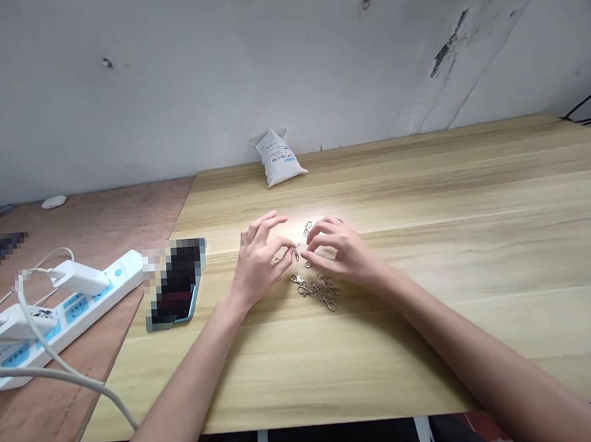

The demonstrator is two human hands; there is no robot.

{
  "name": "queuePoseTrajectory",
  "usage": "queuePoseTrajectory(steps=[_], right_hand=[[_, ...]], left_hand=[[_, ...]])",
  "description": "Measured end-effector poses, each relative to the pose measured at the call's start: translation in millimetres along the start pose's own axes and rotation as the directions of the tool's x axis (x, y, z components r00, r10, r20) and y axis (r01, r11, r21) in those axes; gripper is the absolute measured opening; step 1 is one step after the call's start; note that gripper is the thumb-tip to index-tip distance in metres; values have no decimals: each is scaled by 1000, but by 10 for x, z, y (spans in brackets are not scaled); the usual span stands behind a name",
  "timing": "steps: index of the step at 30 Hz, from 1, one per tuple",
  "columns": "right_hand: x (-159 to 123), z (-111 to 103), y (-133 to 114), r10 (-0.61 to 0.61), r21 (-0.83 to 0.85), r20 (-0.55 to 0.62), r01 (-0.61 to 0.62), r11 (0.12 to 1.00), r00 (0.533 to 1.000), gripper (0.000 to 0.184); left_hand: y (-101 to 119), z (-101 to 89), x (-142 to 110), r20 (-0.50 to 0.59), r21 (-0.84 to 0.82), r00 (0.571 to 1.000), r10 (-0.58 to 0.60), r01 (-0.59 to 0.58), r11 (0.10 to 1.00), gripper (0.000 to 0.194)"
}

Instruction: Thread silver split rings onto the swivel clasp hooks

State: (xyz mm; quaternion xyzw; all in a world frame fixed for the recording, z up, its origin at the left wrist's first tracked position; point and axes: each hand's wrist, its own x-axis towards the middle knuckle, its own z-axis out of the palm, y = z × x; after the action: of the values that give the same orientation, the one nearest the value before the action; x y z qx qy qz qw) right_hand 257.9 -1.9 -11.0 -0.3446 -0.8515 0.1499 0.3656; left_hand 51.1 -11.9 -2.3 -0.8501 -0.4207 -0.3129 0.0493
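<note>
My left hand (263, 253) pinches a small silver swivel clasp (296, 253) between thumb and index finger, with its other fingers spread. Facing it, my right hand (341, 248) has curved fingers, the thumb and index tips slightly apart and close to that clasp. Nothing shows between them. Under the right thumb lies a small metal ring (308, 264). A pile of silver swivel clasps (322, 291) rests on the table just in front of both hands. Another metal clasp (306, 228) lies beyond the fingertips, and a further metal piece (276, 260) is partly hidden behind the left hand.
A white plastic parcel (280, 158) lies at the back of the wooden table (455, 211), near the wall. Left of my hands is a phone (182, 284), partly pixelated. A white power strip (81, 311) with plugged chargers and cables sits on the lower-left reddish board.
</note>
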Motion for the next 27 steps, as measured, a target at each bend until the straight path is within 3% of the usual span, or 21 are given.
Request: queuePoseTrajectory(steps=[3,8,11,15,18,23,27], right_hand=[[2,34,22,67,13,5,-67,998,998,17],[23,18,1,40,190,95,-58,980,995,16],[24,-25,50,44,149,137,-64,987,990,18],[8,-53,120,7,-112,2,-7,994,1000,15],[6,-16,40,-58,-184,-89,41,982,994,13],[2,92,-133,-176,-162,-32,169,972,984,17],[-13,32,-43,-132,-87,90,140,986,987,9]], left_hand=[[27,3,3,-29,-59,1000,8,-10,998,8],[55,-25,5,-78,-96,997,2,-10,995,8],[48,-36,4,-79,-87,997,-9,2,996,7],[27,-15,3,4,-112,998,-61,61,992,8],[8,-1,-2,97,-133,990,-105,117,984,10],[-70,-41,-14,215,-61,974,-69,84,995,9],[-203,-126,-11,208,22,976,-59,56,998,10]])
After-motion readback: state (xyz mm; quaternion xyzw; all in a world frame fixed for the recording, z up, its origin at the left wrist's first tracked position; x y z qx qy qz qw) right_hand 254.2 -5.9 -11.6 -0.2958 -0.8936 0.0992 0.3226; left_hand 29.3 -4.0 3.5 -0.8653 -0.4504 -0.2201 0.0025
